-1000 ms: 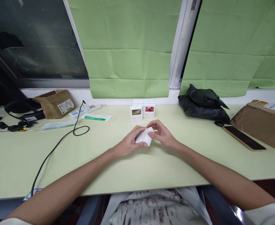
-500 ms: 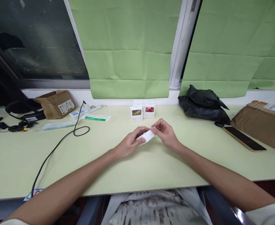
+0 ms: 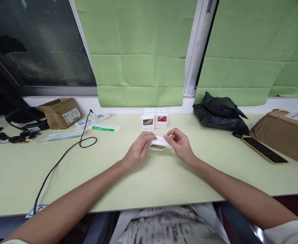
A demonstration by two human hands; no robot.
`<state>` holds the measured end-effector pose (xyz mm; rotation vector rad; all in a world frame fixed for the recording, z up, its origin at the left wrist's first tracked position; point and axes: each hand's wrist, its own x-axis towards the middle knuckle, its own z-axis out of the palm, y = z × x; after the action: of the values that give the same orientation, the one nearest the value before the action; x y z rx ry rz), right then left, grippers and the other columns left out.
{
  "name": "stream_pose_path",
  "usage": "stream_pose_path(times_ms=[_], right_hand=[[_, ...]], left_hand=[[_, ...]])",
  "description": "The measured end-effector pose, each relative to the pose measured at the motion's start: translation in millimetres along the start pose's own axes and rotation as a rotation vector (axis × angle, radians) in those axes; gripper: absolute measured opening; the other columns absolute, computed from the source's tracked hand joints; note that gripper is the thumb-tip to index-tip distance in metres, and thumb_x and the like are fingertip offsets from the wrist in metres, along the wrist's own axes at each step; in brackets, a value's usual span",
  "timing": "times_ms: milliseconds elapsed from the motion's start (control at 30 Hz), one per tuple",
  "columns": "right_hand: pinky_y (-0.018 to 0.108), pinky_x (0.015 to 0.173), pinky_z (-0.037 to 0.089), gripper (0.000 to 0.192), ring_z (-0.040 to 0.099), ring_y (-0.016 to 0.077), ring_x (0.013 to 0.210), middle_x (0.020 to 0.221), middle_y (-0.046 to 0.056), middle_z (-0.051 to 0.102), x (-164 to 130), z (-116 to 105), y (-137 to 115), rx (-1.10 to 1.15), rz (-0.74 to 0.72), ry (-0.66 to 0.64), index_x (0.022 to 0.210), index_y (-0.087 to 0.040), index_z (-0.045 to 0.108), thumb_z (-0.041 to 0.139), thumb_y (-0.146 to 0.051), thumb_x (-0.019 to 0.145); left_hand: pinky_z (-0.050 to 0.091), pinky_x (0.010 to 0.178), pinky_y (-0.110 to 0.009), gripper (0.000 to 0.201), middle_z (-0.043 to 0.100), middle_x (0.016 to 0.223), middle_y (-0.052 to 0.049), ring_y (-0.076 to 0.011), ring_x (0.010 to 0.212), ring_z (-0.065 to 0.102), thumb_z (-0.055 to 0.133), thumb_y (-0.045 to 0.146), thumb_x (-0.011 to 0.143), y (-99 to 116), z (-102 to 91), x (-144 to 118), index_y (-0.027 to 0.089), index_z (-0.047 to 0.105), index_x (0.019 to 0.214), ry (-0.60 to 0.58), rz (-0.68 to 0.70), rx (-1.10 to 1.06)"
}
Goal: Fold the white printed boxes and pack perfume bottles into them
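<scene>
A small white box [image 3: 159,143] with a picture on its near side sits between my hands at the middle of the pale green table [image 3: 144,179]. My left hand [image 3: 138,151] grips its left end with the fingertips. My right hand [image 3: 179,144] pinches its right end. Just behind stand several similar small white boxes [image 3: 154,120], one with a yellow picture and one with a red picture.
A black cable [image 3: 62,156] loops across the table's left half. A torn cardboard box [image 3: 60,112], leaflets and black gear lie at the far left. A black plastic bag [image 3: 221,112], a phone [image 3: 264,150] and a brown parcel [image 3: 283,134] lie on the right.
Both hands have turned the white box over and carried it slightly away from me. Its picture side now faces me. It was tilted on edge before and lies flatter now.
</scene>
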<state>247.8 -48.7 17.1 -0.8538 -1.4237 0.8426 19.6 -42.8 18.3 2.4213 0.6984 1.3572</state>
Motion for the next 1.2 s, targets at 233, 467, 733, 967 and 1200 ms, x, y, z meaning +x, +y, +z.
stream_pose_path(times_ms=[233,467,733,967,1200], right_hand=[[0.029,0.062,0.042,0.024,0.053,0.0154,0.067,0.075,-0.002,0.058,2,8,-1,-0.135,-0.106,0.031,0.094,-0.024,0.066,0.069,-0.047,0.097],[0.041,0.093,0.053,0.025,0.063,0.0236,0.102,0.107,0.007,0.065,-3,-1,-4,-0.405,-0.368,-0.101,0.121,-0.028,0.071,0.052,-0.039,0.108],[0.042,0.098,0.055,0.032,0.063,0.0227,0.104,0.115,0.006,0.060,1,-7,6,-0.409,-0.357,-0.191,0.136,-0.034,0.066,0.062,-0.036,0.104],[0.044,0.098,0.057,0.031,0.064,0.0218,0.103,0.117,0.006,0.059,2,-7,11,-0.361,-0.307,-0.198,0.135,-0.035,0.068,0.058,-0.037,0.106],[0.041,0.093,0.060,0.039,0.065,0.0219,0.109,0.129,0.006,0.061,2,-10,15,-0.326,-0.226,-0.281,0.140,-0.034,0.060,0.064,-0.039,0.101]], left_hand=[[0.050,0.113,-0.047,0.035,0.060,0.141,-0.012,-0.0238,0.138,0.055,0.039,0.021,0.111,-1,-4.9,3,0.026,0.058,0.139,-0.002,-0.018,0.070],[0.067,0.089,-0.036,0.028,0.061,0.130,-0.008,-0.0222,0.122,0.063,0.064,0.035,0.102,-5,-3.8,1,0.028,0.062,0.130,0.040,-0.161,0.005],[0.068,0.081,-0.032,0.029,0.063,0.129,-0.008,-0.0218,0.116,0.064,0.063,0.038,0.102,-5,-1.7,4,0.028,0.067,0.129,0.060,-0.251,-0.064],[0.067,0.080,-0.033,0.031,0.064,0.130,-0.009,-0.0227,0.116,0.064,0.061,0.042,0.103,-8,-4.1,4,0.028,0.067,0.130,0.035,-0.262,-0.034],[0.067,0.090,-0.040,0.043,0.064,0.134,-0.008,-0.0227,0.115,0.065,0.064,0.043,0.101,-10,-3.6,0,0.030,0.054,0.141,-0.083,-0.345,-0.092]])
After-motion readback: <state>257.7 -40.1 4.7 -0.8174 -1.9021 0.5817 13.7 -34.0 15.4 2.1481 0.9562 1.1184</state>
